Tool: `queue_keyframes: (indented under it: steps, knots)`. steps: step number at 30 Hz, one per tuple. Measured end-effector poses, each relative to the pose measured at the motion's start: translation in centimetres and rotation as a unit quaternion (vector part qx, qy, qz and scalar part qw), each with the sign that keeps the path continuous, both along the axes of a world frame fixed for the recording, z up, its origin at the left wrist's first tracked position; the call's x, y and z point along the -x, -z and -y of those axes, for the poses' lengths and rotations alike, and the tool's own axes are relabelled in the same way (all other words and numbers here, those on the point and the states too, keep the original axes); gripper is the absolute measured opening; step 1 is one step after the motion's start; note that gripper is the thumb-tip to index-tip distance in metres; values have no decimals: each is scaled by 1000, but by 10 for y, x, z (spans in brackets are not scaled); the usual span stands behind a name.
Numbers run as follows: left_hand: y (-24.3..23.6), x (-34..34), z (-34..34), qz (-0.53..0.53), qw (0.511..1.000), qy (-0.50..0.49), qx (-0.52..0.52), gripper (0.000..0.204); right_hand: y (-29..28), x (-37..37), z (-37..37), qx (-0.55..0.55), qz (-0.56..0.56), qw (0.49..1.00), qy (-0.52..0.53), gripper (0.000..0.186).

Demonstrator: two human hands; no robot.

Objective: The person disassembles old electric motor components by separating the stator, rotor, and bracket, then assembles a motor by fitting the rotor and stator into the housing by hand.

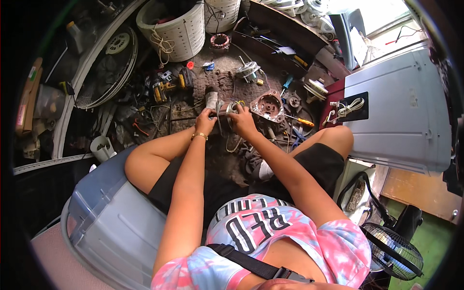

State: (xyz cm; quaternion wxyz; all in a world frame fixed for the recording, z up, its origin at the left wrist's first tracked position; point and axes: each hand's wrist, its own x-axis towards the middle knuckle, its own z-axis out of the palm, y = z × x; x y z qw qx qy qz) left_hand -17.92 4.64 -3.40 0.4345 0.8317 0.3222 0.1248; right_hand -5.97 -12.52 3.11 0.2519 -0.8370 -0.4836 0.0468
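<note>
Above my crossed legs, my left hand point(206, 122) and my right hand point(242, 122) grip a round metal motor part point(225, 109) from either side. Yellow wire shows at its far right edge, and my fingers cover much of the rest. Just right of it lies an open metal motor housing point(268, 106) with a flange and a hollow round middle. A small motor with a shaft point(248, 71) sits farther back. A wound stator ring point(220, 42) lies near the baskets.
A yellow cordless drill point(162, 89) lies left. At right are an orange-handled screwdriver point(303, 122) and blue-handled pliers point(298, 138). A white perforated basket point(176, 37) and a long tool box point(280, 36) stand behind. A grey appliance cabinet point(396, 116) blocks the right side.
</note>
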Motion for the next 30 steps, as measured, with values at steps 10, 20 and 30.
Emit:
queue_keyframes:
  steps: [10,20,30]
  knots:
    - [6,9,-1,13,1000,5,-15,24,0,1,-10,-78,-23,997,-8,26]
    - [-1,11,-4,7,1000,12,12,24,5,0,-16,-118,-63,991,-16,21]
    - [-11,4,-5,-28,999,22,12,25,6,-2,-18,-155,-106,982,17,19]
